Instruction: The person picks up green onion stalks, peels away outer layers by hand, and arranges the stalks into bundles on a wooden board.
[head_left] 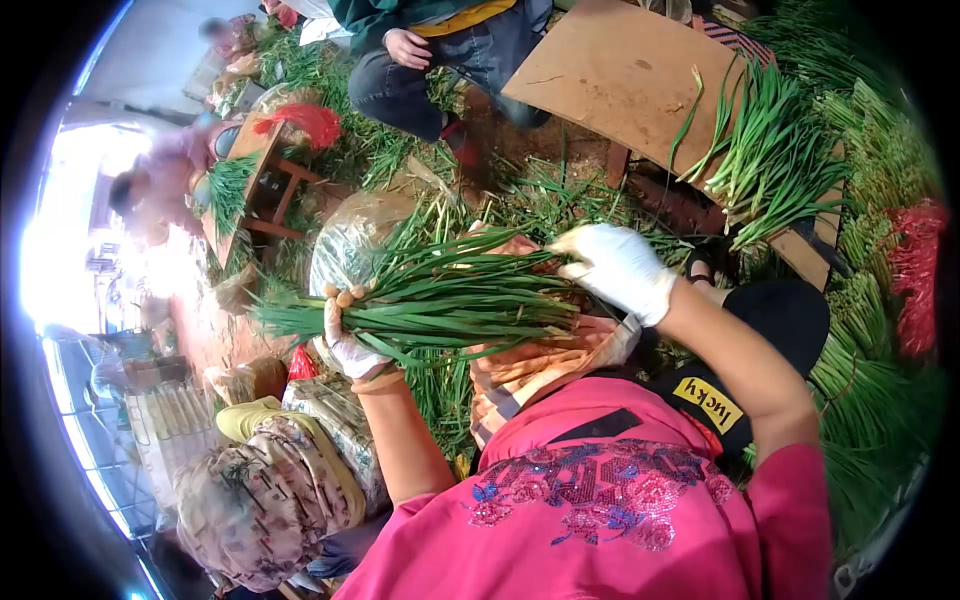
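A thick bunch of garlic chives [455, 300] lies level across the front of my body. My left hand [347, 338], in a white glove with beige-covered fingertips, is wrapped round the bunch near its left end. At the right end of the leaves is my white-gloved right hand [618, 268]. Its fingers are drawn together by the leaf ends, and what they pinch, if anything, is too small to make out. An orange-pink cloth [520, 385] covers my lap beneath the bunch.
A wooden board [610, 75] on legs stands ahead, with loose chives [765, 150] at its right side. More bundled greens [860, 400] are piled at right beside red netting [918, 280]. A seated person [430, 60] is opposite; another in a patterned top [270, 500] is at left.
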